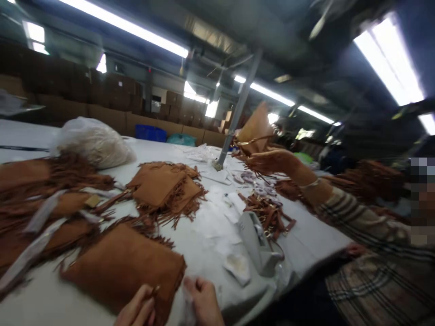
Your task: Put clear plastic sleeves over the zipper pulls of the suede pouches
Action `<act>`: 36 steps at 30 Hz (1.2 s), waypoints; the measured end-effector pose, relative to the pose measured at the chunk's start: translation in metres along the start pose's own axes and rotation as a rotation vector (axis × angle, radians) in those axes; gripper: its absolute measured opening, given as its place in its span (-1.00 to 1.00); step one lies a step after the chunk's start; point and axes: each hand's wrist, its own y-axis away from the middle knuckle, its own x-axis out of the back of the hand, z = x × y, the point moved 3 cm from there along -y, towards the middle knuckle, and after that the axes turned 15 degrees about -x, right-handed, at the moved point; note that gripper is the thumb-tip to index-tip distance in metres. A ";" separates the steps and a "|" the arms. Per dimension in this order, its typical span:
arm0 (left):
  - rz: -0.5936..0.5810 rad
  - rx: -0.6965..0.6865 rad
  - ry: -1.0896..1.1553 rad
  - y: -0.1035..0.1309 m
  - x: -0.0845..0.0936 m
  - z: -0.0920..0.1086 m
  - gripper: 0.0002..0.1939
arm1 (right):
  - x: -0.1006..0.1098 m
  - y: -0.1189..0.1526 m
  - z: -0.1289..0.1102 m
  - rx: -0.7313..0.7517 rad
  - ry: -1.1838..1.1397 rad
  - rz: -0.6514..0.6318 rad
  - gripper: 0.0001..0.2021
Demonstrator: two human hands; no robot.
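A brown suede-like fringed bag [125, 265] lies flat on the white table before me. At its near edge, my left hand [137, 308] is closed in a pinch, with a small shiny bit at the fingertips that may be a zipper pull. Just right of the bag's corner, my right hand [204, 302] is also closed, thumb against the curled fingers. Something pale and see-through [188, 302], perhaps thin plastic, shows beside its fingers, blurred. Beyond my bag lies a stack of similar fringed bags [161, 185].
Brown pieces with white strips [44, 213] cover the left. A plastic bag of pale stuffing [93, 142] sits behind. At right are a grey tape dispenser [256, 242], brown straps [268, 215] and a metal post [239, 108]. A co-worker's hand [272, 158] holds up a brown bag [256, 131].
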 end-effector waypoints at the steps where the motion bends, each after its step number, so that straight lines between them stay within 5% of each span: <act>1: 0.008 0.008 0.055 0.008 0.000 -0.005 -0.61 | -0.003 -0.001 0.003 0.008 -0.076 -0.001 -0.57; 5: 0.010 -0.088 0.355 0.018 0.000 -0.008 -0.64 | -0.015 0.005 0.005 -0.059 -0.324 -0.109 -0.59; 15: 0.032 -0.119 0.268 0.019 0.000 -0.003 -0.70 | -0.028 0.002 -0.002 -0.141 -0.634 -0.149 -0.62; 27: -0.081 -0.044 0.617 0.012 0.010 0.006 -0.61 | -0.042 0.008 0.004 -0.071 -0.311 -0.130 -0.65; 36: -0.050 -0.001 0.569 0.010 0.010 0.004 -0.61 | -0.050 0.011 0.009 -0.013 -0.142 -0.111 -0.59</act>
